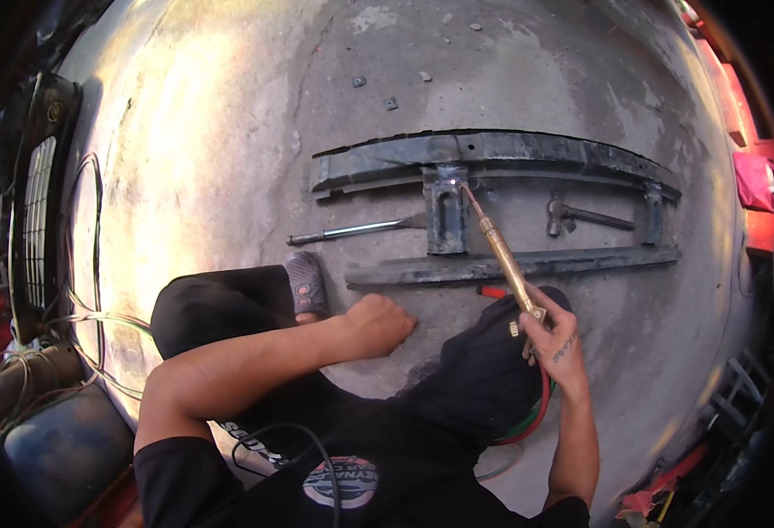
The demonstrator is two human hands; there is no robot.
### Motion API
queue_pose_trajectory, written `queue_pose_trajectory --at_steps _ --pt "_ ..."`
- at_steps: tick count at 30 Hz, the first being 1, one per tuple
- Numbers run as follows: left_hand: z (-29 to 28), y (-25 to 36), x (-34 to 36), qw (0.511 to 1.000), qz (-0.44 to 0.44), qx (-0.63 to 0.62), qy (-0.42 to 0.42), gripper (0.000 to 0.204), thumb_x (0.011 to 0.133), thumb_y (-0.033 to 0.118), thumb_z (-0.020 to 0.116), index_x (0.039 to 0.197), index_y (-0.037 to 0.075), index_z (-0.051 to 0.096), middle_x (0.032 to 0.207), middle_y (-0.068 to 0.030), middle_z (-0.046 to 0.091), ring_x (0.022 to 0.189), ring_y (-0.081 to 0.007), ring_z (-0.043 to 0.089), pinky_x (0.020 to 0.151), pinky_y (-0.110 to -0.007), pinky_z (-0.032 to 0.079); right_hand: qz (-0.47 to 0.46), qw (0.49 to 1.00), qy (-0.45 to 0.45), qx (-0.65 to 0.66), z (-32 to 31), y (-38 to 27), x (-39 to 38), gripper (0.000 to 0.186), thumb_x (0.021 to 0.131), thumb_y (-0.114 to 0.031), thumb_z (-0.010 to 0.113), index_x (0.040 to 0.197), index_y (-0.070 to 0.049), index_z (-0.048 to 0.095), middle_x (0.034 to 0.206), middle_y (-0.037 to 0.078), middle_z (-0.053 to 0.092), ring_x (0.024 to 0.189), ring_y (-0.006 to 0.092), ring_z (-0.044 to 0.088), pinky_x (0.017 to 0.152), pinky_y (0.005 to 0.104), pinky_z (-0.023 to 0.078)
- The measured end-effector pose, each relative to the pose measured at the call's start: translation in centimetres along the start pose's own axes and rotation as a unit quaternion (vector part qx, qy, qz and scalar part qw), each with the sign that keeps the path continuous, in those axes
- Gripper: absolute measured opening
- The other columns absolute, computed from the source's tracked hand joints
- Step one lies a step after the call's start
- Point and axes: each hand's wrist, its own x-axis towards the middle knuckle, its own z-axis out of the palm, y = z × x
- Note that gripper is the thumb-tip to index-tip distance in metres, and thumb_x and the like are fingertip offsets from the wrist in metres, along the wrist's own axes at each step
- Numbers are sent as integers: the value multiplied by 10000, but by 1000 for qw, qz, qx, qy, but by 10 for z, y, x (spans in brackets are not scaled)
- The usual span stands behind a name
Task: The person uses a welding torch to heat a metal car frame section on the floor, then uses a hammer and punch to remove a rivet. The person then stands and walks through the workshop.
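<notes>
Okay, so treating the view as a clock face, the dark metal frame lies on the concrete floor up around 1 to 2 o'clock, its long curved bar on the far side and a second long bar nearer the person. A short bracket sits between them, and the brass torch slants up and left so its tip points at the bracket's upper end, where there's a tiny bright spot. The right hand, at 4 o'clock, has its fingers wrapped round the torch's rear end by the valve knobs, thumb along the side; I'd guess that grip keeps skin well back from the heat. Red and green hoses hang below that hand toward 5 o'clock, probably so they stay off the metal. The left hand, near 6 o'clock, is curled into a fist short of the nearer bar, maybe just to stay clear; can't tell if anything's tucked inside. A hammer lies at half past 2 between the bars, and a silver-shafted tool at half past 10, its flat end by the bracket, both presumably parked within reach.
</notes>
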Motion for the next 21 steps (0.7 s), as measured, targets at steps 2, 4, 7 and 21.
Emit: queue_pose_trajectory --at_steps 2,4,7,21 --pt "-1 0 0 1000 2 -1 2 212 881 230 676 969 41 635 786 -167 706 776 -366 715 656 -482 555 2 1000 17 7 -1 3 -2 467 951 -85 617 1411 -22 568 690 -5 587 488 68 561 426 235 447" --pt "-3 0 0 1000 5 -5 2 217 878 233 681 969 42 635 782 -167 705 776 -367 714 658 -481 555 7 1000 27 7 -4 6 -4 466 951 -83 617 1410 -22 569 698 -3 589 488 71 562 424 238 447" --pt "-3 0 1 1000 6 2 -4 225 873 236 689 969 41 634 784 -167 706 770 -364 715 653 -478 556 5 1000 21 4 -6 7 -4 476 948 -78 603 1416 -7 556 736 2 598 497 81 572 428 235 457" --pt "0 -1 1 1000 2 2 -1 205 881 232 675 957 42 653 804 -175 713 779 -363 716 653 -474 556 1 1000 -10 5 6 6 -2 615 832 48 694 1424 -61 567 722 7 629 504 57 561 419 219 437"
